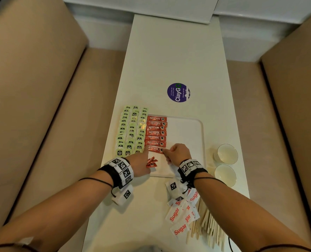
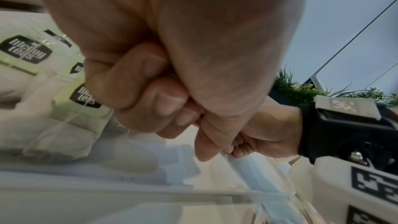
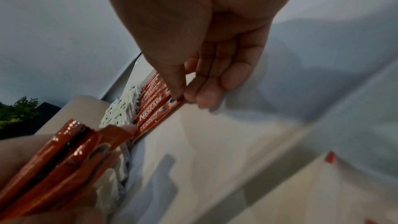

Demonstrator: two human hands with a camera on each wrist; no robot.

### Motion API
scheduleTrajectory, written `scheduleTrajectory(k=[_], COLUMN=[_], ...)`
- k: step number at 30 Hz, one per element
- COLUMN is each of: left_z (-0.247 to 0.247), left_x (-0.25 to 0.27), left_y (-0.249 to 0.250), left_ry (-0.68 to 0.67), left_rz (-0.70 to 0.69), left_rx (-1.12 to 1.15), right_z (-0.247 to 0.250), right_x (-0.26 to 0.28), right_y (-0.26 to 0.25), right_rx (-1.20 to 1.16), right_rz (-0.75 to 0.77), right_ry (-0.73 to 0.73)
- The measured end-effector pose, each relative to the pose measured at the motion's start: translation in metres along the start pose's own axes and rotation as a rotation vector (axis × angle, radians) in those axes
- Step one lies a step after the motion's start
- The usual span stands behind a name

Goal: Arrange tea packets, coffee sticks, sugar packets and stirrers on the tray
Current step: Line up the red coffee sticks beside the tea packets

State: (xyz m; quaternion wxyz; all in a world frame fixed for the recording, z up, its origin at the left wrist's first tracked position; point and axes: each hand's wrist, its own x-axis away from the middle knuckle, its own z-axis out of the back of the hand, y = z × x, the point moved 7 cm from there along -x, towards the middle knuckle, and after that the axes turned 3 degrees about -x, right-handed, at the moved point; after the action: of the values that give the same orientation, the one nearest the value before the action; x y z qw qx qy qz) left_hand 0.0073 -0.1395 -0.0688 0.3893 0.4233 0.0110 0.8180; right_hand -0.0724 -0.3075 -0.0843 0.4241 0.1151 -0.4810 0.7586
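Head view | right hand pinched lowest coffee stick, squaring its row | left hand clutched spare sticks ready.

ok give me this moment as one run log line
step: laying coffee sticks | right hand: setting nearest coffee stick in row on tray | left hand: holds spare sticks | sugar packets, stirrers: off tray

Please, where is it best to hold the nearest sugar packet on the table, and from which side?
Probably pinch the sugar packet at its free near-left edge, coming from above on the left: it lies flat, and the wooden stirrers and other packets crowd its right and far sides.
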Motion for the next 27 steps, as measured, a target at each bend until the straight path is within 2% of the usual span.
scheduleTrajectory(k=[15, 27], left_z=[0.0, 0.006], left_x=[-0.002, -0.01], left_y=[0.001, -0.004], left_ry=[0.007, 0.031], left_rz=[0.002, 0.043], left_rx=[0.052, 0.064], right_z=[-0.002, 0.001], right_x=[-0.004, -0.005], right_y=[0.002, -0.007], right_rx=[-0.034, -0.009], right_rz=[-0.008, -0.089], right_ry=[0.021, 0.021])
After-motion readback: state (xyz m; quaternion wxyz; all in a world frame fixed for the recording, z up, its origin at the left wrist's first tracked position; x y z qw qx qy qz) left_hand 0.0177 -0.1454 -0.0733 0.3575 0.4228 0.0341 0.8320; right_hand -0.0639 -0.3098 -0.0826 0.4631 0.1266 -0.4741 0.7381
